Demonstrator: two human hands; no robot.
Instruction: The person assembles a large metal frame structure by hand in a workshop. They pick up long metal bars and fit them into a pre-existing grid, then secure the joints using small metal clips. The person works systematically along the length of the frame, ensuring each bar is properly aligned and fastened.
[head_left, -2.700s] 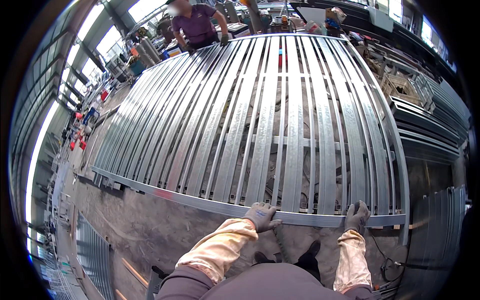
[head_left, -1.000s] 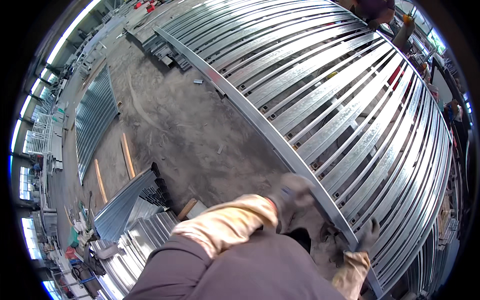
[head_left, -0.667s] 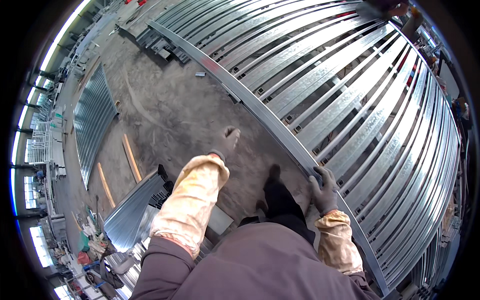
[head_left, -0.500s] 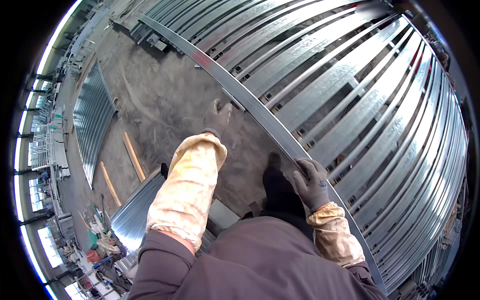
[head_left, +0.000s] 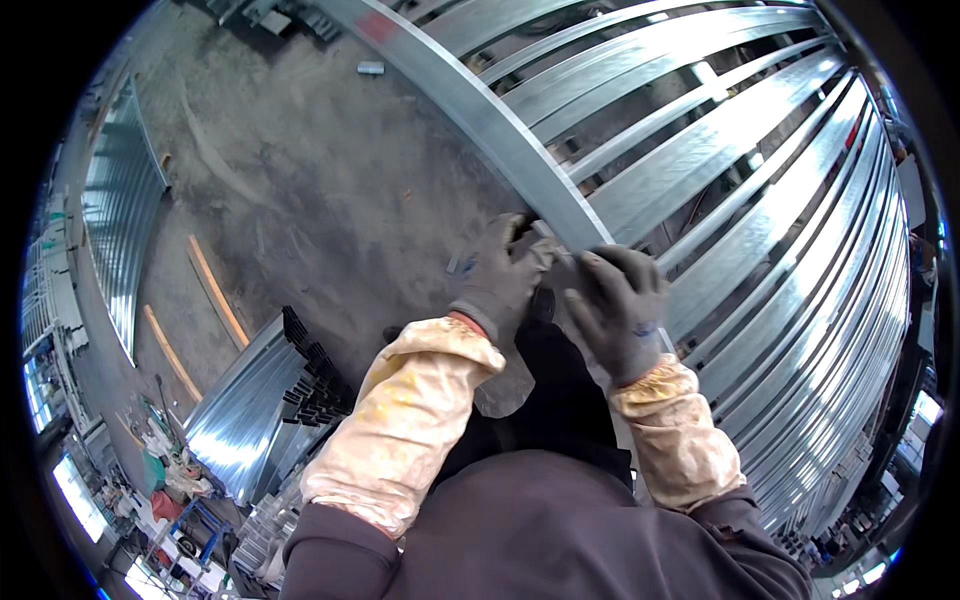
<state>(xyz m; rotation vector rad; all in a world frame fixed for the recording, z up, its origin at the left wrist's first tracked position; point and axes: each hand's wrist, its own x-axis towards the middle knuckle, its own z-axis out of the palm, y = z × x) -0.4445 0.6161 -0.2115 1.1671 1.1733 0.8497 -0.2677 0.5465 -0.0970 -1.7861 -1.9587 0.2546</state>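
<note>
My left hand (head_left: 500, 268), in a grey work glove, is closed around a short grey metal piece (head_left: 541, 229) beside the long edge rail (head_left: 478, 108) of a galvanized steel frame. Its fingers hide most of that piece. Just to the right, my gloved right hand (head_left: 622, 305) is curved over the rail, thumb apart from the fingers. Its fingertips come close to those of the left hand; motion blur there hides whether they touch the metal piece. Parallel steel slats (head_left: 690, 130) run away from the rail to the right.
Another short metal piece (head_left: 370, 68) lies on the dusty concrete floor (head_left: 330, 160). At left are a ribbed steel panel (head_left: 125, 215), two wooden battens (head_left: 217, 292) and a stack of metal profiles (head_left: 245, 400) with dark open ends. My feet stand close below the rail.
My left hand has moved right, toward the right hand. The right hand has shifted from lying on the rail to curving beside the left. My view has come nearer the rail.
</note>
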